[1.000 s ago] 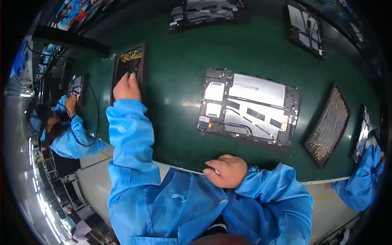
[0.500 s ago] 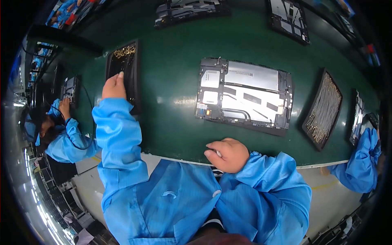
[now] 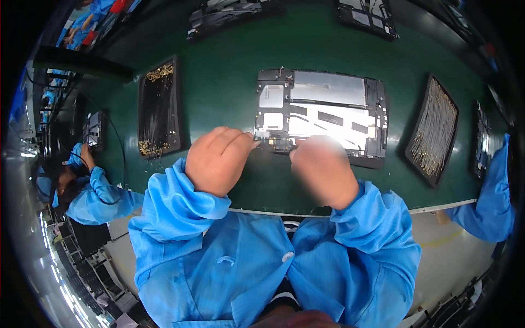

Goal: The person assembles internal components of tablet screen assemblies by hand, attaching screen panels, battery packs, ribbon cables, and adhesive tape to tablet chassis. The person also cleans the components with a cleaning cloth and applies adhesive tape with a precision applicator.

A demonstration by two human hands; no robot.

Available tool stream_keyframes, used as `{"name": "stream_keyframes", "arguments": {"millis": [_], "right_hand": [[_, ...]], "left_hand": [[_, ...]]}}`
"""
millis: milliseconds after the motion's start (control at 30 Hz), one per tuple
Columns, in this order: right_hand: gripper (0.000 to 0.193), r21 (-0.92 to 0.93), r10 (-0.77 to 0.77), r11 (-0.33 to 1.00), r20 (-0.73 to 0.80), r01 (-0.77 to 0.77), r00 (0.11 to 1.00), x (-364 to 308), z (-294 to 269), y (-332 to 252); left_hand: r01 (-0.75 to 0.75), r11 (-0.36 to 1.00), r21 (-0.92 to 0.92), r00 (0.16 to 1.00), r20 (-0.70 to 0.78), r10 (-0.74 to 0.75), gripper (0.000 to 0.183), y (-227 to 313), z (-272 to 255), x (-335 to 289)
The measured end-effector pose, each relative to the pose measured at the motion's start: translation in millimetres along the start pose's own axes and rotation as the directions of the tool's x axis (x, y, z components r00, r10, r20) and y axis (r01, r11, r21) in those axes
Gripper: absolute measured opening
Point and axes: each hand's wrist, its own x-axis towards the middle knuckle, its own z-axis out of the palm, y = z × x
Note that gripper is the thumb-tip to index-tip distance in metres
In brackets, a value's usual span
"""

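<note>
An opened flat electronic device (image 3: 327, 86), with a black frame and silver panels, lies in front of me on the green table. My left hand (image 3: 217, 161) is at its near left corner, fingers closed in a pinch; whatever lies between the fingertips is hidden. Over the device's near edge, my right hand (image 3: 324, 170) is curled and partly blurred, and its fingertips are largely out of sight. To the left stands a black tray (image 3: 178, 109) of thin black cables (image 3: 157, 106) with gold-coloured ends.
On the right, a second dark tray (image 3: 409, 146) holds grey cables (image 3: 436, 128) with gold tips. More opened devices lie along the far side, one at the far left (image 3: 235, 16) and one at the far right (image 3: 367, 15). A co-worker (image 3: 87, 191) sits at left; another's blue sleeve (image 3: 489, 202) shows at right.
My left hand has moved from the cable tray rightward and nearer, to the device's corner. My right hand has risen from the table's front edge to the device's near edge.
</note>
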Motion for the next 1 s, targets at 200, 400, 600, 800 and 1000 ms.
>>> {"name": "stream_keyframes", "arguments": {"millis": [200, 400, 600, 800, 1000], "right_hand": [[0.031, -0.031, -0.103, 0.994, 0.096, 0.107, 0.99, 3.6, 1.7, -16.4], [0.029, 0.114, 0.313, 0.934, 0.2, -0.339, 0.928, -5.7, -4.1, 4.1], [0.03, 0.37, 0.332, 0.863, 0.101, -0.345, 0.938, -11.9, -16.1, 14.5], [0.024, 0.508, 0.042, 0.842, -0.4, 0.183, 0.916, 5.6, -16.1, -2.6], [0.027, -0.118, -0.505, 0.843, -0.512, 0.525, 0.695, 20.1, -4.9, 23.0]], "left_hand": [[-0.008, 0.998, -0.056, 1.0, 0.022, 0.009, 0.023, 5.1, 7.0, -4.3], [0.039, 0.982, -0.184, 0.999, 0.023, -0.036, 0.02, 20.6, 33.7, -18.5], [0.119, 0.952, -0.281, 0.992, 0.004, -0.123, 0.02, 42.8, 54.4, -11.3], [0.175, 0.983, -0.047, 0.984, -0.021, -0.177, 0.018, 32.0, 74.5, -6.0], [0.21, 0.975, -0.069, 0.977, 0.038, -0.207, 0.019, 31.4, 70.0, -4.1]]}}
